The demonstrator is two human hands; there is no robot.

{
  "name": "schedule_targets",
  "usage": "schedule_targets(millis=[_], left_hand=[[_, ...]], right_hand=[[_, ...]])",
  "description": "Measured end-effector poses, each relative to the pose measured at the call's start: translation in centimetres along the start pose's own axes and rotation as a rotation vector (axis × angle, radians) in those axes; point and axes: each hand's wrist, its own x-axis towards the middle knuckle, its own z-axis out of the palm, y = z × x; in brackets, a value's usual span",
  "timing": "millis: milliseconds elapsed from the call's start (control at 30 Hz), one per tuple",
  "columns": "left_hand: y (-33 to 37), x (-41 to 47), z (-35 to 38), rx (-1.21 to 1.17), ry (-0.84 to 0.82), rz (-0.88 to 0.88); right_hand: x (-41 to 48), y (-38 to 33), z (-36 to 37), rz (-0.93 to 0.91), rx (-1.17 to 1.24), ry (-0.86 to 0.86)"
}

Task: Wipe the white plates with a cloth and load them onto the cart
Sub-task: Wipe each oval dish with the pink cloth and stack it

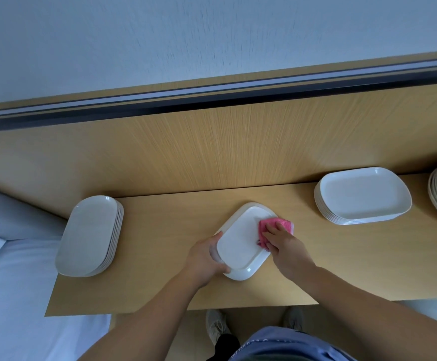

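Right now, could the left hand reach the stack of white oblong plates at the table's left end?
Probably yes. Only wooden table surface lies between the left hand and that stack of white oblong plates. But the hand grips the single white plate being wiped, so it must let go first.

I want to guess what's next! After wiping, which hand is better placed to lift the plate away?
Probably the left hand: its fingers grip the plate's edge. The right hand is busy pressing the cloth on the plate.
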Motion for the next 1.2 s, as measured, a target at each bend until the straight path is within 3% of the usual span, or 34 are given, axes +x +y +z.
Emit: schedule_targets(millis=[133, 300, 433, 633, 867, 1067, 1200], left_hand=[[0.9, 0.1, 0.2, -0.047, 0.017, 0.028], [1.2, 0.0, 0.3, -0.071, 0.035, -0.017], [1.8, -0.3, 0.2, -0.045, 0.022, -0.001], [2.4, -0.7, -0.2, 0.004, -0.014, 0.052], [2.9, -0.3, -0.5, 0.004, 0.003, 0.06], [3.0, 0.1, -0.9, 0.014, 0.009, 0.037], [2.8, 0.4, -0.8, 0.0, 0.004, 0.036]], right_hand=[[-0.9, -1.8, 1.2, -0.14, -0.097, -0.032], [-1.9, -1.5, 2.8, -0.285, -0.012, 0.045], [-1.7, -0.7, 2.4, -0.418, -0.226, 0.046], [-0.8, -0.8, 1.4, -0.549, -0.142, 0.015], [1.9, 1.6, -0.8, -0.593, -0.115, -0.128], [3.0, 3.2, -2.9, -0.373, -0.054, 0.028], [2.2, 0.9, -1.8, -0.603, -0.166, 0.002]])
